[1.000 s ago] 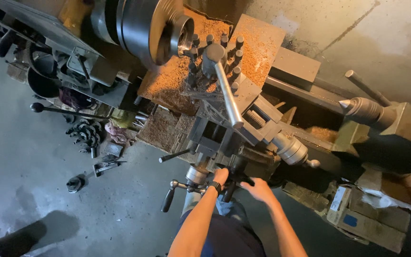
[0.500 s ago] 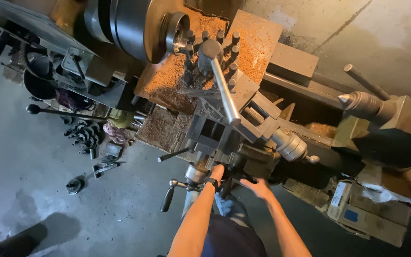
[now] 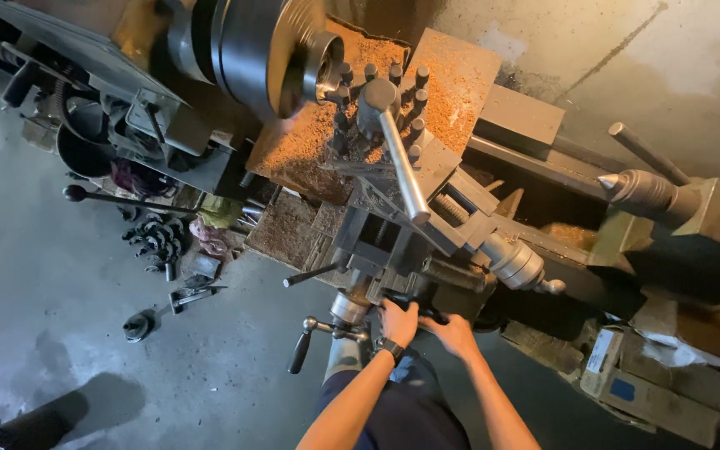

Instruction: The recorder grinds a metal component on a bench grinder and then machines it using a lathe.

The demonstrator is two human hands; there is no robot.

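I have my left hand [image 3: 398, 321] clenched around the black carriage handwheel [image 3: 414, 304] on the lathe's front apron [image 3: 452, 279]; my right hand [image 3: 453, 333] grasps the same wheel, just beside it

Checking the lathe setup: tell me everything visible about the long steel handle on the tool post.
The long steel handle is a bare, polished round bar with a rounded knob at its upper end near the chuck. It slopes down from the knob towards the person, above the tool post with its ring of dark bolts. Neither hand touches it; orange-brown chips lie around its base.
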